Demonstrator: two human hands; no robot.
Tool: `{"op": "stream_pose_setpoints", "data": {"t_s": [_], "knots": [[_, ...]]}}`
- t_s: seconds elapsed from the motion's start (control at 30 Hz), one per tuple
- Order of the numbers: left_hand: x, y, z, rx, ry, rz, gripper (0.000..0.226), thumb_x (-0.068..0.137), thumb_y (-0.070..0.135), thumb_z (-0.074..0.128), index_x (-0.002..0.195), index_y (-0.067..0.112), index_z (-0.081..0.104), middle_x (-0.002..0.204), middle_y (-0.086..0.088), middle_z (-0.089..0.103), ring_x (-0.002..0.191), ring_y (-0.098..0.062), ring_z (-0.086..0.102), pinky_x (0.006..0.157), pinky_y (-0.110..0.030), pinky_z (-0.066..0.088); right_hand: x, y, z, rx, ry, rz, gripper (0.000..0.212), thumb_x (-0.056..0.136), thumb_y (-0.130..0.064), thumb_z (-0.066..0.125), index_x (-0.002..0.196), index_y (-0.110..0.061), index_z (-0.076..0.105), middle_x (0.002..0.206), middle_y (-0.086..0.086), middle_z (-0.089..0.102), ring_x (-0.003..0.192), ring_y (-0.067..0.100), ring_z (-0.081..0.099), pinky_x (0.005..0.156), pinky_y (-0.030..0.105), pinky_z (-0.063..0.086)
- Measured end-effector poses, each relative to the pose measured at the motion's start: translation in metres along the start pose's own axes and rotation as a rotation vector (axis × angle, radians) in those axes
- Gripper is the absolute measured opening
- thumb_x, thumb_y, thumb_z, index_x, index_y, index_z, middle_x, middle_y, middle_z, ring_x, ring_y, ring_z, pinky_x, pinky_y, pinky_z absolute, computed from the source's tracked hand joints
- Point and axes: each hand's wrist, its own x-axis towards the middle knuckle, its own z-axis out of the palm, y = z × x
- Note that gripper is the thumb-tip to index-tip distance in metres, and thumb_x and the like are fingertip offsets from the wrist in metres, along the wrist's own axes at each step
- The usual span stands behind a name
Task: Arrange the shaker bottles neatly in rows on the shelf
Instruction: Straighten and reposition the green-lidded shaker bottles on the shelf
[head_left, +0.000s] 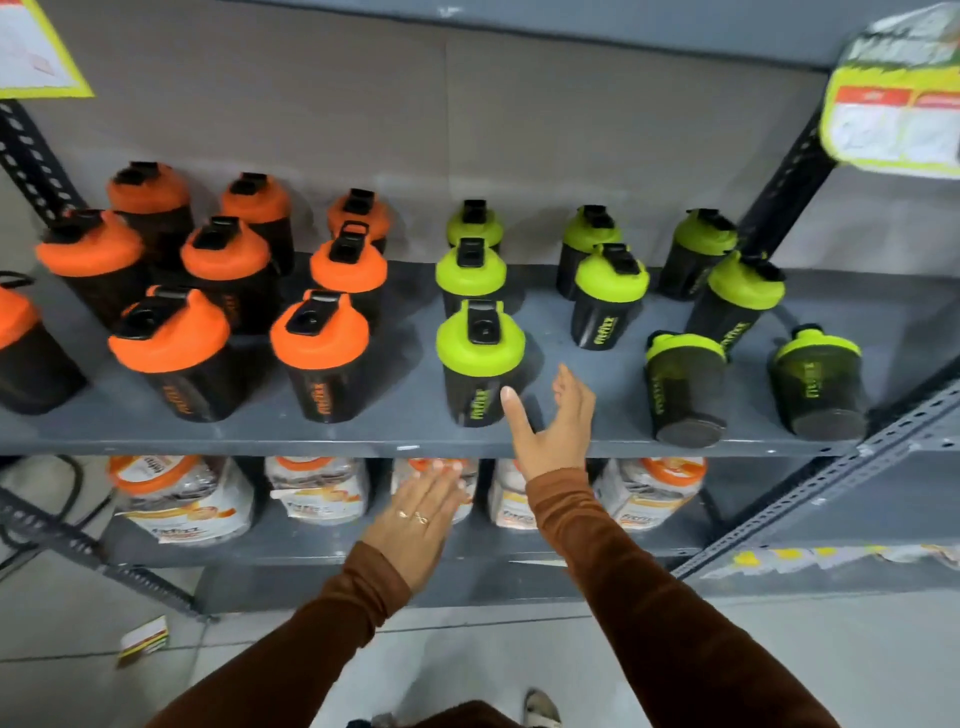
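The right hand's grip (550, 421) is spread wide and holds nothing, thumb just beside the front green-lidded shaker bottle (480, 364). The left hand (423, 514) is flat, fingers loose, grip unoccupied, below the grey shelf (260, 431). Orange-lidded shaker bottles (319, 353) stand left in rows; two green-lidded bottles (685, 387) lie tipped at right.

Grey wall (363, 104) — pale tiled floor (831, 665).
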Motion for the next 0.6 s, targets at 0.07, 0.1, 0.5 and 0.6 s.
{"op": "stream_pose_setpoints", "data": {"t_s": [0.07,0.1,0.5,0.6], "knots": [[0.035,0.033,0.002,-0.009,0.010,0.081,0.041,0.084,0.006,0.035,0.124,0.003,0.041,0.131,-0.015,0.054,0.126,-0.030,0.035,0.108,-0.038,0.018,0.026,0.015,-0.032,-0.165,0.055,-0.196,0.056,0.077,-0.043,0.058,0.114,0.000,0.056,0.114,0.023,0.056,0.111,0.022,0.044,0.099,0.030,0.034],[0.053,0.048,0.001,-0.001,0.008,0.096,0.040,0.085,0.009,0.035,0.123,0.004,0.041,0.128,-0.013,0.058,0.124,-0.029,0.039,0.107,-0.038,0.020,0.041,0.023,-0.047,-0.250,0.108,-0.281,0.046,0.078,-0.037,0.056,0.105,0.000,0.060,0.106,0.024,0.060,0.105,0.022,0.043,0.096,0.031,0.034],[0.142,0.087,0.016,0.060,-0.244,-0.251,0.058,0.077,0.042,0.035,0.108,0.002,0.063,0.113,-0.015,0.067,0.102,-0.029,0.065,0.089,-0.036,0.048,0.123,0.054,-0.113,-1.038,-0.039,0.129,0.072,0.083,-0.020,0.063,0.141,-0.011,0.021,0.148,0.028,0.024,0.125,0.050,0.034,0.103,0.060,0.027],[0.143,0.087,0.016,0.061,-0.256,-0.273,0.056,0.077,0.040,0.036,0.108,0.002,0.063,0.112,-0.015,0.068,0.101,-0.029,0.065,0.082,-0.041,0.053,0.132,0.059,-0.119,-1.084,-0.009,0.084,0.071,0.083,-0.014,0.060,0.141,-0.007,0.021,0.134,0.034,0.042,0.111,0.045,0.047,0.093,0.049,0.039]]}}
